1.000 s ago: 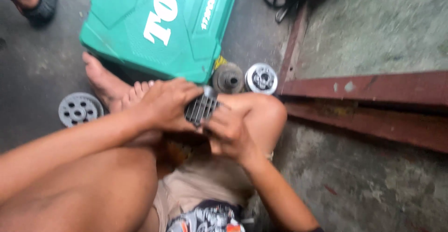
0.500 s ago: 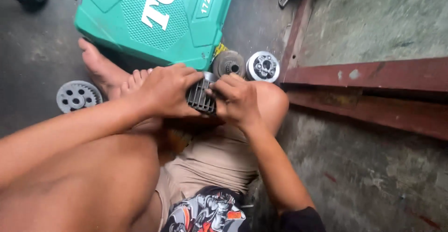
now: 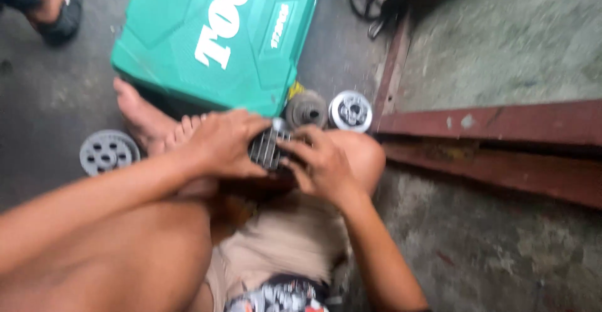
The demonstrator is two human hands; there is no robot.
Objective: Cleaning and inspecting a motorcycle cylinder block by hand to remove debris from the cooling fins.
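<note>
Both hands grip a dark, ribbed metal clutch part (image 3: 268, 149) just above my bent knee. My left hand (image 3: 219, 144) wraps it from the left, fingers over its top. From the right, my right hand (image 3: 321, 166) presses on it with fingers spread over its side. Most of the part is hidden by the two hands. My bare foot (image 3: 141, 114) rests on the floor just left of the hands.
A green plastic tool case (image 3: 213, 36) lies on the grey floor ahead. A dark round part (image 3: 306, 109) and a shiny round part (image 3: 350, 110) sit beside it. A grey holed disc (image 3: 108, 152) lies at left. Rusty red steel beams (image 3: 501, 124) run at right. Another person's sandalled foot (image 3: 56, 5) is top left.
The view has shifted slightly; the hands stay on the ribbed part, with the right-hand fingers shifted a little across it.
</note>
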